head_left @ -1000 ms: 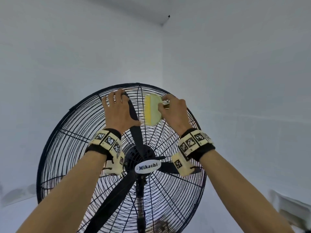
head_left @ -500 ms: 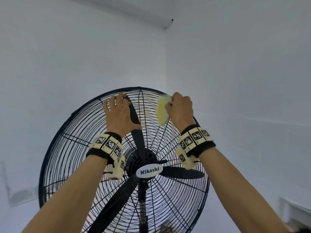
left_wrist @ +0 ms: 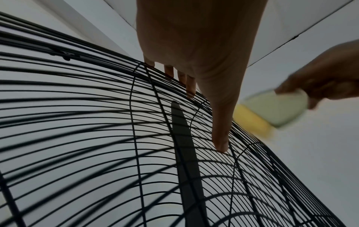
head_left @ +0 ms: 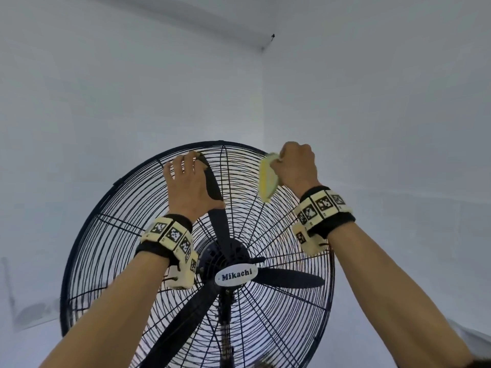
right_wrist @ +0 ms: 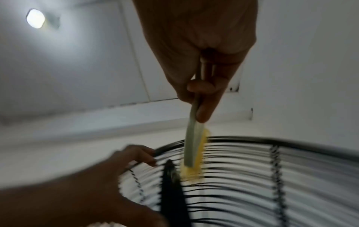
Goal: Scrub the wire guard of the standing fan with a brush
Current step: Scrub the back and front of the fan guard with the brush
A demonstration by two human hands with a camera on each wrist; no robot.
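Note:
The standing fan's black wire guard (head_left: 63,301) fills the lower middle of the head view. My left hand (head_left: 188,187) lies flat against its upper part, fingers reaching the top rim and thumb spread on the wires (left_wrist: 134,130). My right hand (head_left: 296,166) grips the handle of a pale green brush (head_left: 267,179) with yellow bristles at the guard's upper right edge. The bristles touch the wires (right_wrist: 276,169) there. In the wrist views the brush (left_wrist: 272,110) (right_wrist: 192,145) is motion-blurred, a little right of my left thumb.
Behind the guard are dark fan blades (head_left: 287,277) and a hub with a white "Mikachi" badge (head_left: 236,277). The fan pole (head_left: 225,328) runs down from it. Pale walls meet in a corner (head_left: 261,102) behind the fan. A ceiling light (right_wrist: 36,18) glows overhead.
My right hand has carried the brush rightward and up across the wires, from near the top centre to the upper right rim. My left hand has kept its place on the guard.

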